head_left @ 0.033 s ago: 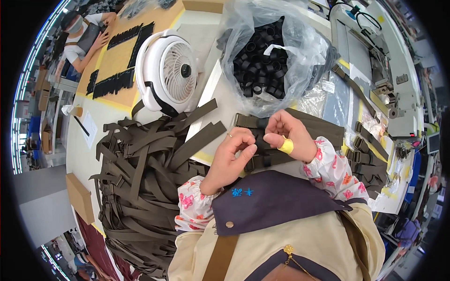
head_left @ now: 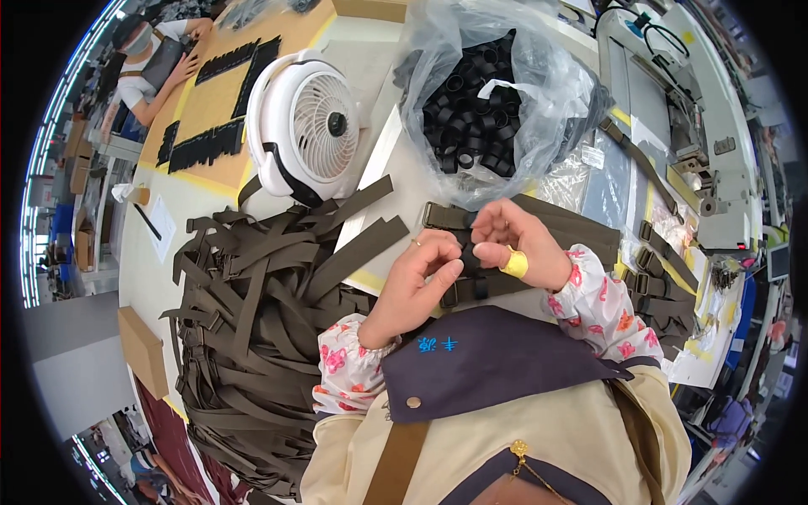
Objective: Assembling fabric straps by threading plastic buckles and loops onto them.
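Mid-frame, the left hand (head_left: 418, 276) and right hand (head_left: 534, 244) curl near olive straps (head_left: 581, 225). Whether they pinch anything cannot be told.

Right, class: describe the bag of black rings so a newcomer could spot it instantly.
Start at the white fan. To its right, beyond the right hand, sits an open plastic bag. Unlike the dark olive straps nearby, it is see-through and holds black rings.

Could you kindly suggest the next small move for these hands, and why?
Perhaps move the left hand onto the buckled olive strap to steady it: it lies just beyond that hand, with the right hand curled close by. Whether either hand holds anything is unclear.
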Demonstrator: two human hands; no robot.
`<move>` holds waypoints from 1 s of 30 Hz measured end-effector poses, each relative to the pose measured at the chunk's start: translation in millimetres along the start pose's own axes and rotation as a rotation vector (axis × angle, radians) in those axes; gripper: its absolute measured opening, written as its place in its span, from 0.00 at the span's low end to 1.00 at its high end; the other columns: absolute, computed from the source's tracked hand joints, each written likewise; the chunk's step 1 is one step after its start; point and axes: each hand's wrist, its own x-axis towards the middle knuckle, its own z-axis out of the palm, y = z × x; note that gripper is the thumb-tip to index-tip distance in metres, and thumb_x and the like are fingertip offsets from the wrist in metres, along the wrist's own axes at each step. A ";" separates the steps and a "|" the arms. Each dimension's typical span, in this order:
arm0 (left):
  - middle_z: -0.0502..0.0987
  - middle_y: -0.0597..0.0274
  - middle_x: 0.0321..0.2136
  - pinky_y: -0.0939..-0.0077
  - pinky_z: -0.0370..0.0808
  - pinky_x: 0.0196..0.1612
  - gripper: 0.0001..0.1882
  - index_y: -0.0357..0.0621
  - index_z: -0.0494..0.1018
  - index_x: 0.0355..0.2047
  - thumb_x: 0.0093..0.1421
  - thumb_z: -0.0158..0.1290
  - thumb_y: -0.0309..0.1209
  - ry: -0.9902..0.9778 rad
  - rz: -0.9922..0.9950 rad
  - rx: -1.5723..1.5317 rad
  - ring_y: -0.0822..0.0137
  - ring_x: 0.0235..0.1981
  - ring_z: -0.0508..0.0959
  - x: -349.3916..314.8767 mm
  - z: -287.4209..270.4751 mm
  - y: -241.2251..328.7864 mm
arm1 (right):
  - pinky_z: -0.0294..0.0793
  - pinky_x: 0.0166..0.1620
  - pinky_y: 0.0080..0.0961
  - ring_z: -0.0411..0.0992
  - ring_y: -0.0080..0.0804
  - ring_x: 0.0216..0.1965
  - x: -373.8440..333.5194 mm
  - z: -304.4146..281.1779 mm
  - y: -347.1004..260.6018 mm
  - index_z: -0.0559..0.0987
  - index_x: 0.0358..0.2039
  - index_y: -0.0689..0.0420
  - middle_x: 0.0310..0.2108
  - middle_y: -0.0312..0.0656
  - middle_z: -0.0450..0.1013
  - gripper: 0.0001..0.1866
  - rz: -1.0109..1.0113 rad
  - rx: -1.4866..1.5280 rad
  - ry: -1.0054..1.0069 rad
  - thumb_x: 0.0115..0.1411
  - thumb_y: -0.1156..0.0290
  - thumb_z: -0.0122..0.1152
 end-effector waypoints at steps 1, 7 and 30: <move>0.67 0.63 0.33 0.82 0.68 0.35 0.07 0.35 0.67 0.34 0.57 0.51 0.25 0.010 -0.004 0.001 0.76 0.32 0.68 0.5 -2.2 -2.0 | 0.72 0.31 0.17 0.71 0.20 0.27 0.9 -2.3 -1.2 0.69 0.35 0.63 0.28 0.38 0.71 0.11 0.082 0.029 -0.115 0.57 0.70 0.58; 0.70 0.67 0.32 0.85 0.68 0.35 0.07 0.37 0.68 0.38 0.58 0.50 0.24 0.001 -0.147 -0.170 0.79 0.31 0.70 1.0 -3.0 -1.4 | 0.74 0.31 0.18 0.74 0.25 0.27 2.7 2.2 4.7 0.69 0.34 0.64 0.28 0.39 0.71 0.09 0.156 0.211 -0.068 0.56 0.75 0.57; 0.74 0.56 0.31 0.65 0.70 0.39 0.09 0.40 0.72 0.32 0.48 0.53 0.24 0.691 0.206 1.018 0.55 0.34 0.73 -39.2 -99.4 -32.0 | 0.72 0.31 0.29 0.74 0.45 0.28 -11.2 24.3 38.3 0.76 0.34 0.64 0.27 0.52 0.74 0.11 -0.060 -0.717 -0.216 0.48 0.80 0.60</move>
